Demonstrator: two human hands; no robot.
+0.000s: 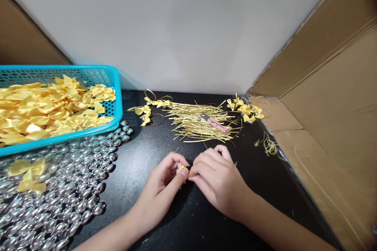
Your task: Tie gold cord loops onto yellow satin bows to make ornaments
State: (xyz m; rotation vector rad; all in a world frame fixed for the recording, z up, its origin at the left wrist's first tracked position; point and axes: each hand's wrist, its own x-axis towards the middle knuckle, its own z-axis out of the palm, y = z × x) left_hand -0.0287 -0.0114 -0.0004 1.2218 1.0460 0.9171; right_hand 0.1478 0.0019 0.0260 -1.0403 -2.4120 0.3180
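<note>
Basket of yellow bows and silver beads on our left. Left hand: fingers clamped on yellow ribbon, over the surface. Right hand: fingers pinched together at its right edge, can't tell on what. Snips lie on gold ties beyond. We judge it's two-handed fine work; next move needs our left pinch steady.

Looks like a small craft wkshp: basket of bows + beads at table's L edge, gold ties w/ scissors nr far edge.
</note>
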